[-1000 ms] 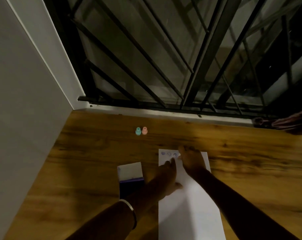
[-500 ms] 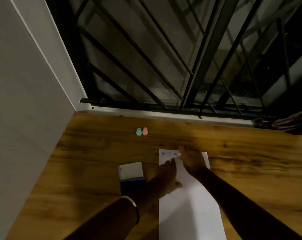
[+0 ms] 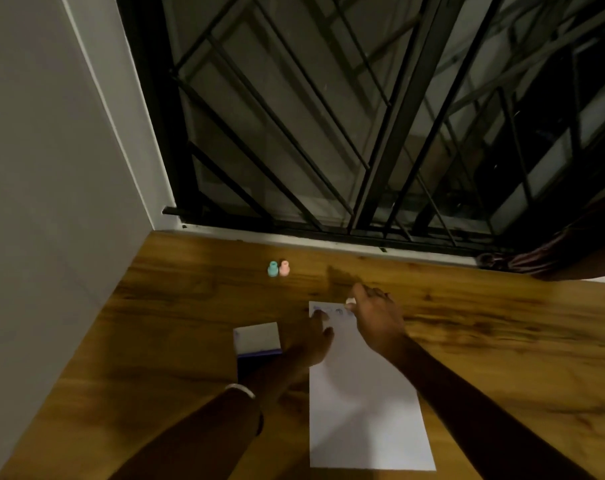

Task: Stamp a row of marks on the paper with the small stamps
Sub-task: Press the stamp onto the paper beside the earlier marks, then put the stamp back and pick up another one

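Lying lengthwise in the lower centre of the frame, the white paper (image 3: 363, 403) rests flat on the wooden counter (image 3: 176, 368), with a short row of faint round marks (image 3: 328, 310) along its far edge. The left hand (image 3: 311, 341) presses down on the paper's upper left corner, fingers (image 3: 320, 317) held together and stretched toward the first mark. The right hand (image 3: 377, 317) hovers over the far edge just right of the marks, its fingers pinching a small pale stamp (image 3: 350, 301) whose tip shows at the thumb side; whether the stamp touches the paper cannot be told through the blur. Left of the paper, just beside the left wrist, sits an open ink pad (image 3: 257, 337) with its white lid raised. Farther back on the counter, above and left of the hands, a teal stamp (image 3: 273, 269) and a pink stamp (image 3: 284, 268) stand upright, touching side by side. A bangle (image 3: 240, 389) circles the left wrist.
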Tool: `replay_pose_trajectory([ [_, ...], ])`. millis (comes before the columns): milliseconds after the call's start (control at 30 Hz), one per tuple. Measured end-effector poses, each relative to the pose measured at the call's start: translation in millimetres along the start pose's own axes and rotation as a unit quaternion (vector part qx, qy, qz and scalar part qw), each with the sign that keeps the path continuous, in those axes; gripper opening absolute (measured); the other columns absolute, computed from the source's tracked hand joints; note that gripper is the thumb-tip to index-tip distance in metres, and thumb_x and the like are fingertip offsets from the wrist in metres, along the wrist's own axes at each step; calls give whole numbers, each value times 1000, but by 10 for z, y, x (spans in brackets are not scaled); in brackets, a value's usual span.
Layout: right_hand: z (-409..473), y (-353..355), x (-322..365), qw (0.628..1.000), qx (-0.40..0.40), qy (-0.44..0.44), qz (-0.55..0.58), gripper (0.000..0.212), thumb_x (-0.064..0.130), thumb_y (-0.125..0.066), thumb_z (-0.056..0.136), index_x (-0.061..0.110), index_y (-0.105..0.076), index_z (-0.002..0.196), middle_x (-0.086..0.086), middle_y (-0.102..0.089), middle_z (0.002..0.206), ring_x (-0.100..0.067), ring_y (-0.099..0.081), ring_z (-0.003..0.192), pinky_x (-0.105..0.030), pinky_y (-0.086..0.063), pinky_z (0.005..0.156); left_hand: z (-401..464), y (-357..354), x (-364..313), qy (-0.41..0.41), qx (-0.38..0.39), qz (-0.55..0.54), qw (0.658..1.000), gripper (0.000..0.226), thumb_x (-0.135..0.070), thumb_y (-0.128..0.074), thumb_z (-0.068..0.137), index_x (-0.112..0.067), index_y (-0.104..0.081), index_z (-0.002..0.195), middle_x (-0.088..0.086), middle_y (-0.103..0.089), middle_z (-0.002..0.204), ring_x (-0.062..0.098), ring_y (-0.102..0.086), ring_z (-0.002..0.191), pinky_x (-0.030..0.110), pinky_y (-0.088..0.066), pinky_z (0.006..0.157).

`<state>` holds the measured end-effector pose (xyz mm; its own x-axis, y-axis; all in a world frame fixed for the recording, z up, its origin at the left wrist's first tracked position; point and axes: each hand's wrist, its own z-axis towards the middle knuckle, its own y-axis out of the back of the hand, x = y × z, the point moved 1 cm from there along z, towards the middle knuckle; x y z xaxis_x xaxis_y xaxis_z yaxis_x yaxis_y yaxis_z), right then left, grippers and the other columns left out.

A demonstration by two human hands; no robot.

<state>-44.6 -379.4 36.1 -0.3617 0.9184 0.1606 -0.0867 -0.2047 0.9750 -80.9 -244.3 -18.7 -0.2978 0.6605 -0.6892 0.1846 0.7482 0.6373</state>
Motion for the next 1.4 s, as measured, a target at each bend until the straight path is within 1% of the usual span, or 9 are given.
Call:
replay_pose_trajectory([
  [67, -88, -13, 111, 1000, 6, 7, 13, 17, 22, -56, 92, 28, -41, 99, -1, -66, 97, -22, -62, 91, -36, -45, 83, -100, 158, 26, 88, 14, -167, 982, 25, -27, -48, 97, -12, -59, 112, 12, -64, 110, 25, -62, 99, 41, -47, 99],
  [167, -231, -75, 323, 998, 7, 48, 35, 17, 22, -58, 92, 24, -47, 104, -3, -67, 102, -23, -63, 92, -35, -47, 83, -357, 372, 63, 183, 77, -416, 887, 22, -25, -48, 97, -7, -60, 102, 9, -62, 81, 19, -57, 70, 31, -50, 70],
  [300, -376, -127, 657, 993, 10, 109, 49, 24, 11, -66, 84, 15, -57, 105, -7, -69, 103, -25, -63, 94, -36, -49, 83, -591, 578, 211, 141, 92, -590, 789, 37, -35, -37, 101, -10, -58, 119, 13, -66, 112, 32, -61, 107, 43, -50, 98],
  [400, -442, -130, 896, 986, 10, 154, 56, 23, 5, -68, 78, 14, -57, 95, -8, -69, 92, -27, -63, 86, -36, -48, 76, -651, 649, 298, 113, 109, -633, 758, 30, -35, -34, 103, -18, -56, 115, 5, -64, 113, 23, -60, 106, 36, -58, 83],
  [533, -497, -164, 1115, 981, 8, 172, 87, 16, 12, -68, 81, 14, -59, 94, -6, -70, 92, -24, -63, 85, -34, -48, 76, -656, 629, 374, 152, 104, -664, 724, 48, -54, -42, 95, -15, -61, 116, 7, -67, 115, 24, -61, 111, 40, -51, 94],
  [700, -519, -208, 1195, 981, 15, 165, 99, 18, 13, -67, 80, 13, -59, 96, -7, -69, 95, -24, -63, 86, -35, -49, 76, -654, 604, 483, 186, 99, -691, 691, 57, -57, -49, 90, -10, -60, 121, 11, -65, 123, 25, -61, 113, 38, -55, 80],
  [933, -473, -250, 1230, 987, 8, 143, 72, 19, 19, -70, 79, 14, -60, 95, -5, -70, 90, -21, -66, 78, -32, -50, 71, -578, 595, 501, 195, 90, -685, 696, 54, -57, -53, 88, -16, -58, 122, 8, -65, 122, 25, -60, 115, 38, -57, 80],
  [1200, -169, -253, 1171, 979, 33, 177, 91, 20, 15, -60, 88, 11, -60, 108, -8, -69, 108, -22, -66, 95, -35, -53, 84, -299, 724, 511, 163, 84, -610, 771, 58, -66, -48, 85, -19, -65, 115, 8, -71, 113, 25, -65, 107, 39, -56, 83],
  [1400, 272, -298, 1024, 988, 68, 117, 80, 26, 16, -54, 94, 12, -54, 120, -9, -63, 116, -25, -61, 105, -36, -49, 91, 74, 826, 442, 156, -25, -484, 861, 43, -49, -43, 97, -13, -63, 111, 7, -68, 111, 22, -64, 92, 31, -51, 71],
])
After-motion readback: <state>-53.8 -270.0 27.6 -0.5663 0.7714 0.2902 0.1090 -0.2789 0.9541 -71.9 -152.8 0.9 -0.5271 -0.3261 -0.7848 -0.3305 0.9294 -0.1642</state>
